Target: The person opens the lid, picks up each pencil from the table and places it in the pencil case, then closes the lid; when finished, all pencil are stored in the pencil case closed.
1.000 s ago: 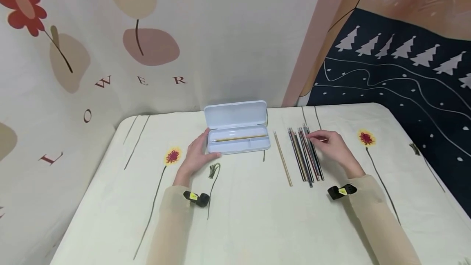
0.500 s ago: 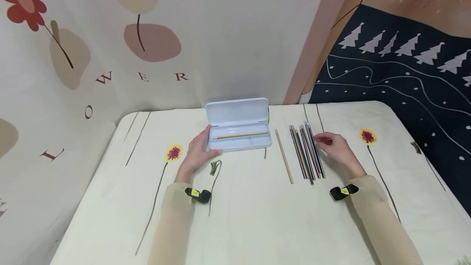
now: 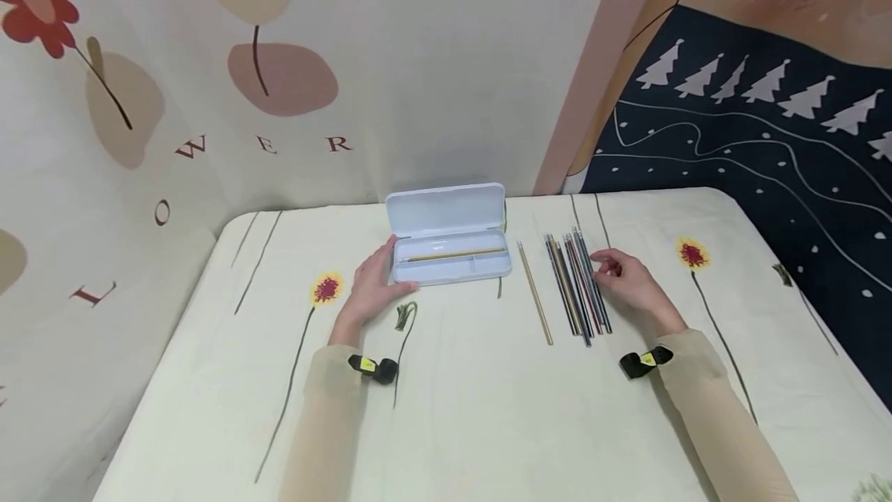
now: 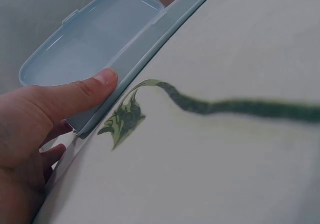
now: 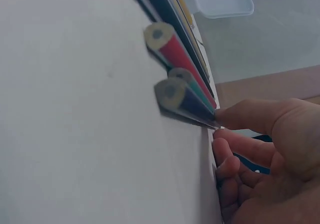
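A pale blue pencil case (image 3: 451, 281) lies with its lid raised, one gold-coloured pencil (image 3: 446, 257) inside its tray. My left hand (image 3: 371, 289) grips the case's left end, thumb (image 4: 95, 87) over the front edge and fingers behind the corner. To the right, several dark, red and gold pencils (image 3: 577, 285) lie side by side in a bunch. My right hand (image 3: 627, 281) is beside the bunch, fingers loosely bent. Its thumb and index fingertips are right at the side of the outermost dark blue pencil (image 5: 187, 103), and no pencil shows lifted.
A single gold pencil (image 3: 535, 293) lies between the case and the bunch. The table's white cloth (image 3: 488, 409) has printed flowers and stems. Behind the table hangs a patterned curtain (image 3: 446, 84), close to the raised lid.
My right hand has shifted slightly right, from over the edge of the bunch to beside it. The left hand keeps its hold on the case.
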Available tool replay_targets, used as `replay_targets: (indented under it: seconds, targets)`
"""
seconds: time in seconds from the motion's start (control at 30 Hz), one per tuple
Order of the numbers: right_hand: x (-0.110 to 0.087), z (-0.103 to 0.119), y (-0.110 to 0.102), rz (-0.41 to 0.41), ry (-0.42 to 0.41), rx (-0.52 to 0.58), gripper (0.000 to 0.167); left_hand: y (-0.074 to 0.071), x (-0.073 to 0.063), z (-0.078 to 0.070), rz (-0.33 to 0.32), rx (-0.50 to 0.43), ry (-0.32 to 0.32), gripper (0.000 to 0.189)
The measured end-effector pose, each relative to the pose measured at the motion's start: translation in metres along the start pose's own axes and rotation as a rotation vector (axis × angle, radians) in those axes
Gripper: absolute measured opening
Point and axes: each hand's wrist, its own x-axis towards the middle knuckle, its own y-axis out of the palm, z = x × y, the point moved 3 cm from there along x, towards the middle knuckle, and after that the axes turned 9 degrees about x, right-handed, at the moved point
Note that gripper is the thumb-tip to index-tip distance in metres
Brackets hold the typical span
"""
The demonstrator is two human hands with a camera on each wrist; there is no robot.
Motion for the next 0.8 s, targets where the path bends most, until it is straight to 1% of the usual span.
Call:
replay_targets:
  seconds: [0.17,0.23,0.3,0.47,0.6,0.8]
  targets:
    - [0.0057,-0.0005,-0.0002,-0.008,0.034,0.01,0.035,0.0004,-0.0003,0.0001,-0.013,-0.001,-0.008,0.097]
    - [0.0058,-0.0011,0.0002,-0.007,0.052,0.008,0.034,0.0008,-0.0011,0.0001,-0.007,-0.006,-0.015,0.097]
    - [0.0045,-0.0011,0.0009,0.002,0.057,0.003,0.037,0.0012,-0.0018,0.001,0.001,-0.004,-0.019,0.098]
    - [0.0043,-0.0008,0.0013,0.02,0.031,-0.017,0.046,0.0008,-0.0016,0.0026,-0.001,-0.004,-0.018,0.099]
    - [0.004,-0.0002,0.0001,0.013,0.014,-0.026,0.046,0.0007,-0.0005,0.0024,-0.01,-0.016,-0.004,0.099]
    - [0.0006,-0.0005,-0.0016,-0.03,-0.008,-0.051,0.044,0.0018,-0.0003,0.0037,-0.009,-0.011,0.007,0.099]
